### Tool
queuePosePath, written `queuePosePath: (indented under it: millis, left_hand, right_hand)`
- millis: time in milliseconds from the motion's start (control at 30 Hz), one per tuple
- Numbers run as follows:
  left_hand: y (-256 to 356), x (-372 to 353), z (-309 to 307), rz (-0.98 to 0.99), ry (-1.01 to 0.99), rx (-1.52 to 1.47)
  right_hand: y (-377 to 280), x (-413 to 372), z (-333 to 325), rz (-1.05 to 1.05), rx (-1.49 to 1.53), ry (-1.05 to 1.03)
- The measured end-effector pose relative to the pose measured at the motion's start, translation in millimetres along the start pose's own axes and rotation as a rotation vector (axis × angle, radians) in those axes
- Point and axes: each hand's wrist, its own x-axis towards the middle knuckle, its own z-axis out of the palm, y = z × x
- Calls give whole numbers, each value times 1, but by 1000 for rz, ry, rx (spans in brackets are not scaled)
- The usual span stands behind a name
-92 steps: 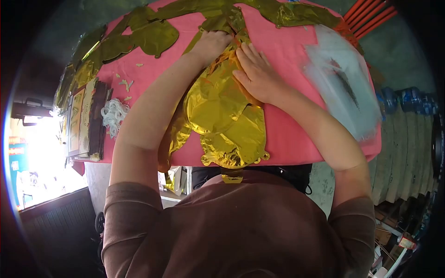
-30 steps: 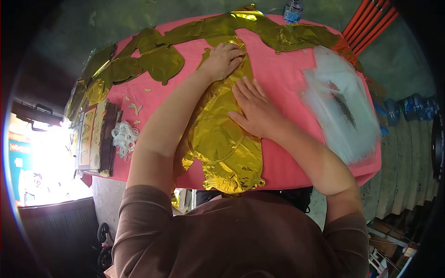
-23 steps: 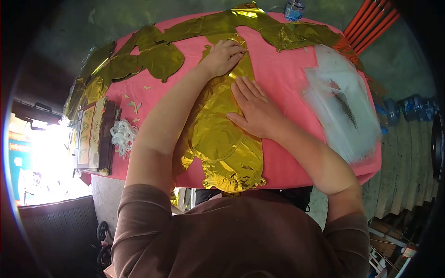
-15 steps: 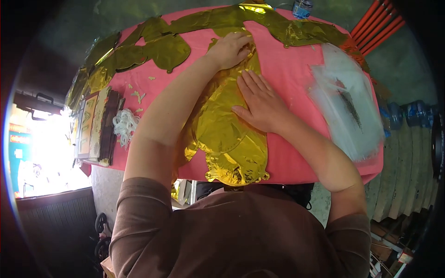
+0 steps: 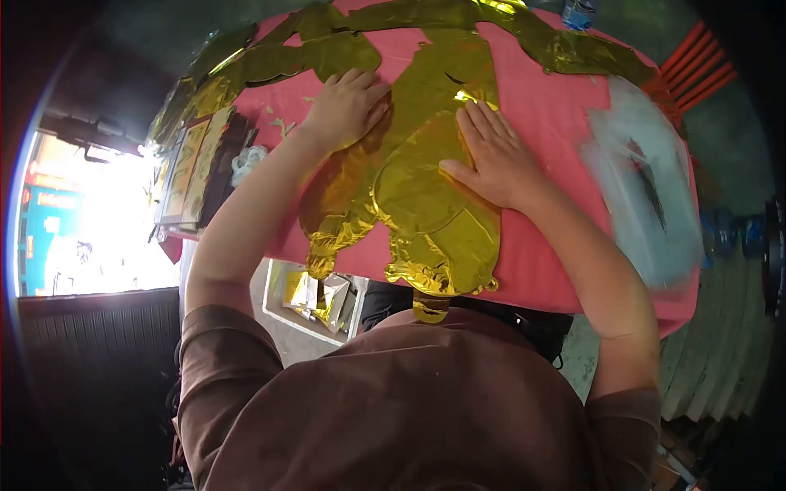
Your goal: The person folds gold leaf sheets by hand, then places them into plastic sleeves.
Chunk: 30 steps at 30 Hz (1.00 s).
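Observation:
Flat gold foil pieces [image 5: 422,176], which look like uninflated balloons, overlap on the pink cloth in front of me. Their near ends have small rounded tabs and hang close to the table's front edge. My left hand [image 5: 348,110] rests at the upper left edge of the foil, fingers loosely bent and grasping nothing visible. Flat on the right side of the foil lies my right hand [image 5: 498,159], its fingers stretched forward and the thumb spread.
More gold foil [image 5: 393,18] runs along the far edge of the pink table [image 5: 544,106]. Clear plastic sleeves [image 5: 647,204] lie at right. A stack of printed packs [image 5: 192,168] and white string [image 5: 248,164] sit at left. Below stands a white box [image 5: 354,307].
My left hand has moved left and toward me, off the upper part of the foil onto its left edge. The foil there lies flatter and wider. The camera view has also shifted.

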Motion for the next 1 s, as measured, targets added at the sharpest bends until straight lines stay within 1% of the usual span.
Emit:
queuePosePath:
  millis: [33,67,133,167,233,267,300,333,367,433,467,533,567,633,667,733,767,833,867,933,967,1000]
  left_hand:
    - [6,-13,-12,-132,-156,-43]
    - [11,-27,-16,-142,-157,-35]
    - [17,-47,-21,-311,-116,-187]
    - [17,-51,-24,-318,-116,-183]
    - [18,-58,-34,-505,-242,-408]
    - [17,-60,-35,-517,-240,-407]
    - [14,-60,-34,-545,-257,-500]
    - [11,-59,-35,-570,-272,-593]
    - [10,-58,-36,-577,-268,-592]
    - [10,-52,-42,-582,-423,-583]
    - [11,-51,-47,-579,-423,-583]
    - [14,-50,-60,-672,-537,-587]
    - [16,-50,-69,-665,-539,-585]
    - [26,-54,-89,-593,-625,-524]
    - [29,-59,-94,-589,-627,-521]
    - [35,-66,-102,-578,-386,-792]
    - [38,-64,-106,-579,-388,-791]
    - [50,-54,-113,-490,-344,-758]
    - [59,-50,-115,-494,-341,-759]
    - [78,-38,-117,-426,-376,-823]
    - [87,-32,-117,-424,-373,-823]
    - [95,-24,-117,-415,-438,-873]
  right_hand:
    - [-1,0,-1,-13,4,2]
    - [-1,-1,-2,-1,-1,-11]
    - [-1,0,-2,6,-2,-18]
    - [-1,0,-2,3,3,-7]
    - [-3,0,-4,-14,8,-1]
    - [-4,1,-7,7,-5,-28]
    - [-5,1,-9,28,-19,-55]
    - [-4,1,-7,17,-20,-56]
    - [-2,2,-2,10,-20,-41]
    - [-1,3,-4,6,-21,-25]
    - [-2,2,-5,11,-22,-33]
    - [-4,1,-5,27,-20,-40]
    - [-4,2,-5,31,-8,-42]
    - [-3,2,-5,40,4,-41]
    - [-4,2,-4,35,-4,-43]
    - [-3,2,-3,31,-9,-43]
    - [-3,1,-2,30,0,-26]
    - [-4,1,-2,23,7,-10]
    - [-5,1,-6,22,-1,-20]
    - [-5,1,-6,22,-13,-29]
    - [-3,1,-3,4,12,9]
    - [-1,1,0,-13,37,46]
